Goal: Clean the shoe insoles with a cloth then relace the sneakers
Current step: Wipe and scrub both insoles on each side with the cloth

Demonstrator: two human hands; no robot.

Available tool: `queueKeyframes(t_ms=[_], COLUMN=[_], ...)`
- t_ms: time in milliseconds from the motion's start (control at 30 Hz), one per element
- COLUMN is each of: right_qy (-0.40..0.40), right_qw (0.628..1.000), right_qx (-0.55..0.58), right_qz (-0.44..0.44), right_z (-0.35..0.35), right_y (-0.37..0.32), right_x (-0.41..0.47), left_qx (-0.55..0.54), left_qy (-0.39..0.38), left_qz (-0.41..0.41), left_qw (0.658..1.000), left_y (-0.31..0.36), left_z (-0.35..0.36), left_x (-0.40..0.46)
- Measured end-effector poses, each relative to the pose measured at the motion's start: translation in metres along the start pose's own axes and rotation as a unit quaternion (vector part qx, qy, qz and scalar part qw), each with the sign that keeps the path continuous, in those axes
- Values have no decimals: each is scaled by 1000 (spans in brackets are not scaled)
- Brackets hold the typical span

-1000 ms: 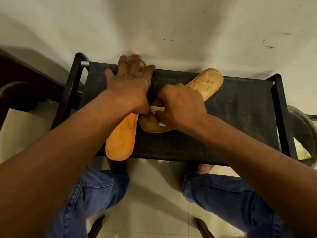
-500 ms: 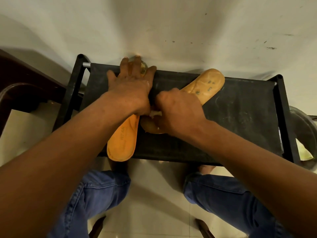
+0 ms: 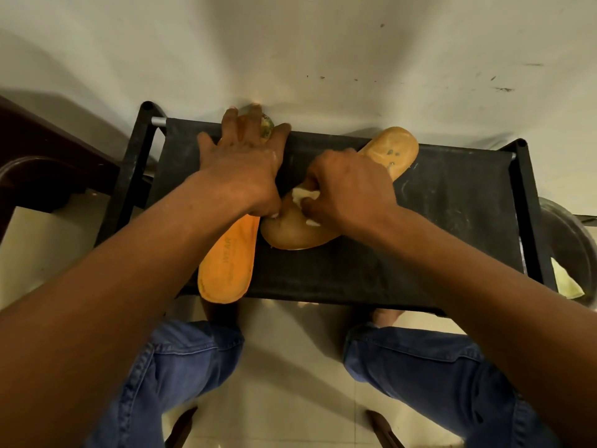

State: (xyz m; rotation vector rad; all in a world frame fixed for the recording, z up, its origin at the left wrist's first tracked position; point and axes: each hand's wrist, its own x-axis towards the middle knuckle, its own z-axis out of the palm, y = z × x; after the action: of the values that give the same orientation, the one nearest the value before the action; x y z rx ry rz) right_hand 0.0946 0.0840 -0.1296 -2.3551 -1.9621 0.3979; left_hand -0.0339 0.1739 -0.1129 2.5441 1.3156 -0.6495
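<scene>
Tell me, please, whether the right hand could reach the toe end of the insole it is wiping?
Probably yes: the right hand, gripping the cloth, already rests on that insole, and its toe end lies bare just beyond the knuckles.

Bare forearms, no sleeves; blue denim jeans (image 3: 181,367) (visible seams) on both legs.

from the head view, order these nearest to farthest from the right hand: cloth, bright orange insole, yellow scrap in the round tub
1. cloth, gripped in the right hand
2. bright orange insole, to its left, under the left hand
3. yellow scrap, in the tub at the far right
</scene>
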Motion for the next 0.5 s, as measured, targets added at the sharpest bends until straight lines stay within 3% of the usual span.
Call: queueKeyframes(t_ms=[167,367,500], right_qy=[32,9,4], right_qw=[995,993,992], right_qx=[-2,44,56], right_qz=[96,112,115], right_z=[-11,-9,-10], right_y=[23,28,30], right_x=[8,13,14], left_qx=[4,3,23], left_qy=[0,-5,24], left_qz=[7,15,74], left_qw=[1000,1000,997], left_y=[-1,1,7], left_z=[-1,-4,-6], left_x=[-1,-3,-15])
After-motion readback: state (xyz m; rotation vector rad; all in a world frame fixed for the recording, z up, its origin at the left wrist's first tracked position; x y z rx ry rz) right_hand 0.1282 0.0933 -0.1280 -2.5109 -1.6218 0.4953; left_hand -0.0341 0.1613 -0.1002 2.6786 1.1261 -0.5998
